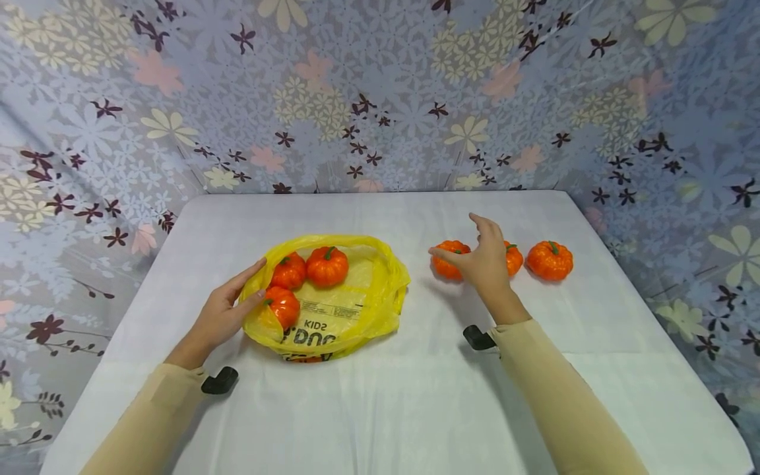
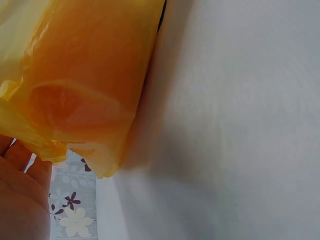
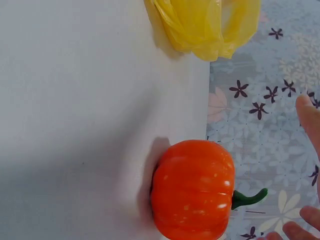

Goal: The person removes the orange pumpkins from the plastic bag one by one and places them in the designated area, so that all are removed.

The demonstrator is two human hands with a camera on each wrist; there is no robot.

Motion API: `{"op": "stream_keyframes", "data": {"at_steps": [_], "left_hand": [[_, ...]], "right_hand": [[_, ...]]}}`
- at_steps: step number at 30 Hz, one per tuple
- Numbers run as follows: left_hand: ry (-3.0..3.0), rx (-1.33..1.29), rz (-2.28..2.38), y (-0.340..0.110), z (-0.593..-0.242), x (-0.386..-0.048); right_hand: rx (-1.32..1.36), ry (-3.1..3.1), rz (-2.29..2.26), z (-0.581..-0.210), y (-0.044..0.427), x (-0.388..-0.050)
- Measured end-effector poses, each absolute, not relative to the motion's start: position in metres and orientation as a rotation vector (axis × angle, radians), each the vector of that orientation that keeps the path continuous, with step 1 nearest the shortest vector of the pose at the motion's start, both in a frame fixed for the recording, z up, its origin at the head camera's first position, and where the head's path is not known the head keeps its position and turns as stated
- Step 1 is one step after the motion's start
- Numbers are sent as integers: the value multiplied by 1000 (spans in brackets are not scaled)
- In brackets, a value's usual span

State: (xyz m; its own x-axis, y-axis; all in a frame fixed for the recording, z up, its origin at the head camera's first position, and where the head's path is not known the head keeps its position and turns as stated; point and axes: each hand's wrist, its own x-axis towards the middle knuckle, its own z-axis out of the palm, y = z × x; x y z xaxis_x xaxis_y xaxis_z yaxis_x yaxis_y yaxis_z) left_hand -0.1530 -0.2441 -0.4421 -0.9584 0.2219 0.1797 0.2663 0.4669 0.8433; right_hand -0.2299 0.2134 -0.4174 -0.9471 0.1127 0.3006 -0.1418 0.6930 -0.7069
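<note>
A yellow plastic bag (image 1: 380,264) lies with its mouth open on the left half of the table, dark print showing inside. Three small orange pumpkins (image 1: 328,266) with green stems sit in it toward the left. My left hand (image 1: 221,315) holds the bag's left rim, thumb over the edge and fingers along the outside. To the right, three more pumpkins stand in a row: a left one (image 1: 449,258), a middle one (image 1: 514,260) partly hidden by my hand, and a right one (image 1: 550,260). Spread above the left and middle ones, my right hand (image 1: 485,264) holds nothing.
A white cloth covers the table (image 1: 380,409). Behind it and at both sides hangs a flower-patterned backdrop (image 1: 380,99). Each wrist carries a black camera mount, one on the left (image 1: 220,380) and one on the right (image 1: 478,338).
</note>
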Motion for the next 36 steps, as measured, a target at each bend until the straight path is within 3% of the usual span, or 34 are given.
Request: {"op": "stream_keyframes", "data": {"at_steps": [36], "left_hand": [[-2651, -406, -1565, -242, -441, -153]], "right_hand": [[240, -2598, 1107, -422, 166, -229]]}}
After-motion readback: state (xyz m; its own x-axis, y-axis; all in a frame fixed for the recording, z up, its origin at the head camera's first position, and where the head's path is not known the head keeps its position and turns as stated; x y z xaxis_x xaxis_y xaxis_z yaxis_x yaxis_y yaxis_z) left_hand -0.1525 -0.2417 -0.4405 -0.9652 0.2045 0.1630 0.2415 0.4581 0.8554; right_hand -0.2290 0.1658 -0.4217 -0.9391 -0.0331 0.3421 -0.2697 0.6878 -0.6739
